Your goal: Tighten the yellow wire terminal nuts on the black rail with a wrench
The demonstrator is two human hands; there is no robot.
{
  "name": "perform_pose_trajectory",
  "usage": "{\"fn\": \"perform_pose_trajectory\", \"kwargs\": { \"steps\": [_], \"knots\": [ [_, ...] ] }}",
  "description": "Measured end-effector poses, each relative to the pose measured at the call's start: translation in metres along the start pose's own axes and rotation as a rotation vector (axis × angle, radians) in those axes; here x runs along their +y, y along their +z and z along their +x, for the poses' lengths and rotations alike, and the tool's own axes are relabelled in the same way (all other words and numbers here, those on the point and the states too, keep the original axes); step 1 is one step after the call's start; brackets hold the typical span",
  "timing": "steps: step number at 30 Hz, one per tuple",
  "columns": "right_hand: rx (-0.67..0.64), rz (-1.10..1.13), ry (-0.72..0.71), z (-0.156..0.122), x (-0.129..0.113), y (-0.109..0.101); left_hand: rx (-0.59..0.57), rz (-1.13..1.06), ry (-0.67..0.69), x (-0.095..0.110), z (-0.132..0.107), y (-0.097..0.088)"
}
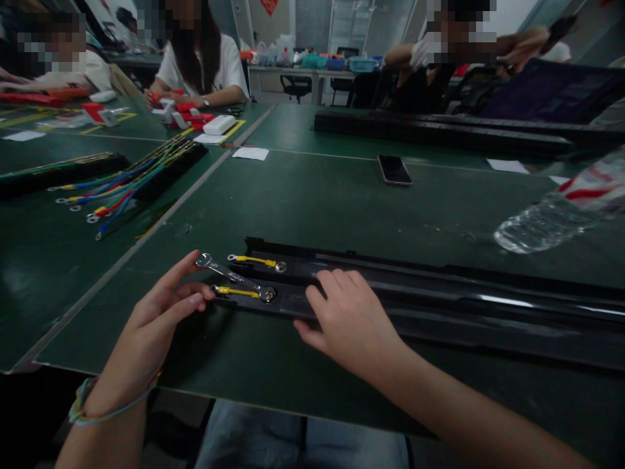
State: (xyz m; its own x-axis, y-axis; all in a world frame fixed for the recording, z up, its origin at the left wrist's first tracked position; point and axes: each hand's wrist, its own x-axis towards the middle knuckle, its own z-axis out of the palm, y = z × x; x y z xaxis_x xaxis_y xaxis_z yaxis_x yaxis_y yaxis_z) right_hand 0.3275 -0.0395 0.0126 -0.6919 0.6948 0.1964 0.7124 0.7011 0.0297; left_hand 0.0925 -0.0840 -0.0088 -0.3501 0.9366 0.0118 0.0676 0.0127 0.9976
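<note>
A silver combination wrench lies aslant, its ring end around a nut on the near black channel. My left hand is partly closed at the wrench's other end. Its index fingertip touches the open jaw, while the thumb and bent fingers come together by the ring lug of a short yellow cable. Fastened beside it is a second yellow cable with a bare lug sticking out. Fingers bent over the channel, my right hand grips it; the fingertips are partly hidden.
Colored cables with ring lugs lie at the left. A phone and a water bottle are beyond the channels. Farther off are long black parts, red-and-white pieces and a seated person; other people are at both sides.
</note>
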Motion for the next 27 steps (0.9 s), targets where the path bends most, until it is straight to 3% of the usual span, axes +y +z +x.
{"fn": "perform_pose_trajectory", "kwargs": {
  "steps": [9,18,27],
  "knots": [
    [0.009,0.0,0.002,0.0001,-0.0001,0.0005,-0.054,0.018,-0.002,-0.0047,0.0013,-0.003],
    [0.001,0.009,0.003,0.0001,0.0001,-0.0002,0.157,0.024,0.067,-0.0073,0.005,-0.0033],
    [-0.006,0.014,0.005,0.0,-0.0002,-0.0007,0.22,-0.043,0.057,-0.0052,0.0022,-0.0019]
  ]
}}
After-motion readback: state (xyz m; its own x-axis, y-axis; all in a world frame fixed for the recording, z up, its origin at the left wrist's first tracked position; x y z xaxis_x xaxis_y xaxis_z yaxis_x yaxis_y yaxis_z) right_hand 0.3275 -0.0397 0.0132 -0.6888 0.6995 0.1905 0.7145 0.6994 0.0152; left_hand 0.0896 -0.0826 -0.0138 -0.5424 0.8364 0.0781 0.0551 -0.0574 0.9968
